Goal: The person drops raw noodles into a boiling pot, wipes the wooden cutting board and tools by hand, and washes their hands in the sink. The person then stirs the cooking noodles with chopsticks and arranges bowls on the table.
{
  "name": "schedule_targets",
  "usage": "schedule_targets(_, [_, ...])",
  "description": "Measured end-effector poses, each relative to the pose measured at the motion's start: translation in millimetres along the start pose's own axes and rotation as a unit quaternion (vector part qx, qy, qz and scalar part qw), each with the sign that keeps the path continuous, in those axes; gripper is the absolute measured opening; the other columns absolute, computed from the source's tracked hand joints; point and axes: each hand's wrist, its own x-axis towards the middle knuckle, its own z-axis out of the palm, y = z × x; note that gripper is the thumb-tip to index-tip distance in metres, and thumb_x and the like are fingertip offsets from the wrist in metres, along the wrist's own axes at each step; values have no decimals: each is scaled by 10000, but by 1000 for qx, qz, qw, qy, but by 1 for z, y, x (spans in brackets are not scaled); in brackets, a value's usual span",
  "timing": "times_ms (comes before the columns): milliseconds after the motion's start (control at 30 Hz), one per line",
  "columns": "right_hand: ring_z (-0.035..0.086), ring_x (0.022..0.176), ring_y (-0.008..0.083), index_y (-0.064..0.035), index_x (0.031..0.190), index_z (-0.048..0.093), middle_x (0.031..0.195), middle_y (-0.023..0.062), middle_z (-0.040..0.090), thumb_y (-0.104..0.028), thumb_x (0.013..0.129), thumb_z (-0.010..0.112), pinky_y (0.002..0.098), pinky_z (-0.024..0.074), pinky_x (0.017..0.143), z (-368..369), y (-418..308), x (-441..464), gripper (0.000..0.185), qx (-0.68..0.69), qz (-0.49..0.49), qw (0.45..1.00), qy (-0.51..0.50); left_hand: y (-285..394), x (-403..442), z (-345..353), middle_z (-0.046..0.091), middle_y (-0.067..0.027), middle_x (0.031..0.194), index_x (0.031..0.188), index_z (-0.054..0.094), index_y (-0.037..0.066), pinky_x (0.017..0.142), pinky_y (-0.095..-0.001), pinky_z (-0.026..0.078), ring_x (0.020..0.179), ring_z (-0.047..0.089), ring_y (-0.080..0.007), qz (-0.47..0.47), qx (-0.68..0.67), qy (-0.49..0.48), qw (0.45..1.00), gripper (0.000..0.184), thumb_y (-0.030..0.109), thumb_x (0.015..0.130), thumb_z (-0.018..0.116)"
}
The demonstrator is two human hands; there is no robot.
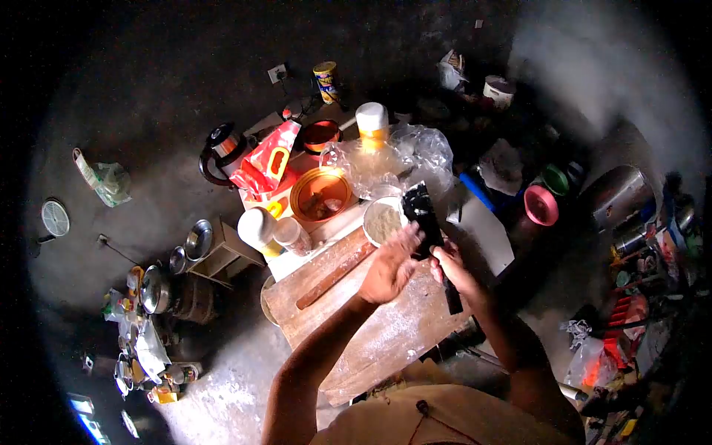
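Note:
A long black tool (pixel 421 211) with a wide flat end and a narrower handle stands slantwise over the board, white powder on its upper part; whether it is a cleaver or a scraper I cannot make out. My right hand (pixel 454 268) is closed around its narrower part. Against or just beside the wide end is my left hand (pixel 389 268), fingers stretched out and slightly blurred. Behind them sits a white bowl (pixel 368 222) of pale flour-like powder. Below lies a floury wooden board (pixel 371 345), with a wooden rolling pin (pixel 335 278) on it to the left.
Beyond the board are an orange bowl (pixel 294 194), a red bag (pixel 259 167), white-lidded jars (pixel 256 228) and crumpled clear plastic (pixel 423 152). A kettle (pixel 225 144) stands at the back left. Metal pots (pixel 154 289) are lower left; a pink basin (pixel 541 206) is right.

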Motion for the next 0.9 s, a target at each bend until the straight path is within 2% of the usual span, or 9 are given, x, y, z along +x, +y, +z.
schedule_targets(100, [360, 359, 98, -130, 611, 407, 474, -22, 379, -289, 850, 427, 218, 294, 373, -13, -9, 2, 288, 35, 98, 992, -67, 2, -5, 7, 251, -135, 1394, 1330, 299, 66, 1060, -430, 81, 1314, 169, -286, 23, 29, -109, 993, 513, 324, 890, 357])
schedule_targets(300, [377, 410, 88, -134, 607, 369, 520, -28, 371, -259, 843, 416, 234, 319, 401, -17, -35, -8, 271, 31, 128, 984, -123, -21, 5, 16, 250, -110, 1400, 1357, 243, 68, 1054, -444, 28, 1319, 142, -290, 3, 11, -70, 998, 591, 452, 908, 227])
schedule_targets(500, [392, 429, 68, -116, 588, 405, 516, -22, 407, -242, 847, 456, 213, 296, 403, -18, -70, -43, 292, -4, 165, 974, -155, -67, 18, 22, 360, -119, 1338, 1306, 350, 65, 1059, -448, 75, 1296, 210, -299, -11, 128, 4, 992, 474, 336, 922, 285])
schedule_targets(533, [403, 434, 71, -94, 587, 449, 517, -10, 430, -248, 854, 445, 215, 292, 397, -24, -63, -46, 308, -97, 68, 982, -148, -83, 17, 24, 385, -118, 1318, 1282, 385, 65, 1057, -455, 87, 1283, 233, -307, -17, 144, 21, 989, 453, 323, 924, 281])
schedule_targets(633, [418, 458, 75, -79, 626, 472, 544, -8, 449, -155, 838, 494, 241, 342, 444, -24, -57, -74, 226, -189, 22, 981, 18, -97, 16, 13, 419, -114, 1288, 1197, 494, 97, 1056, -472, 91, 1261, 268, -316, -49, 193, -4, 980, 398, 288, 931, 269])
schedule_targets(767, [515, 521, 128, -38, 709, 539, 623, 45, 543, -140, 814, 537, 273, 417, 520, -41, -35, -99, 146, -269, 51, 960, -48, -59, 5, -16, 318, -139, 1355, 1294, 363, 81, 1057, -463, 103, 1283, 244, -284, -75, 152, 13, 985, 432, 158, 873, 417])
schedule_targets(833, [600, 616, 208, 8, 864, 589, 755, 126, 614, -182, 809, 549, 313, 462, 577, -45, -2, -100, 202, -540, -239, 807, 6, -46, -20, -24, 322, -168, 1345, 1314, 311, 56, 1050, -435, 166, 1259, 283, -312, -110, -37, 109, 987, 509, 73, 824, 451])
schedule_targets(867, [613, 719, 314, 31, 996, 570, 864, 207, 601, -198, 789, 571, 358, 478, 636, -51, 18, -100, 308, -567, -285, 772, 7, -40, -40, -26, 336, -190, 1329, 1325, 279, 62, 1028, -403, 240, 1228, 323, -341, -169, -60, 118, 977, 579, 21, 782, 475])
schedule_targets(900, [613, 719, 314, 31, 996, 570, 864, 207, 601, -198, 789, 571, 358, 478, 636, -46, 29, -98, 308, -567, -287, 772, 0, -23, -56, -32, 371, -189, 1306, 1300, 335, 70, 1012, -371, 270, 1223, 337, -334, -202, -65, 146, 966, 552, -13, 772, 474])
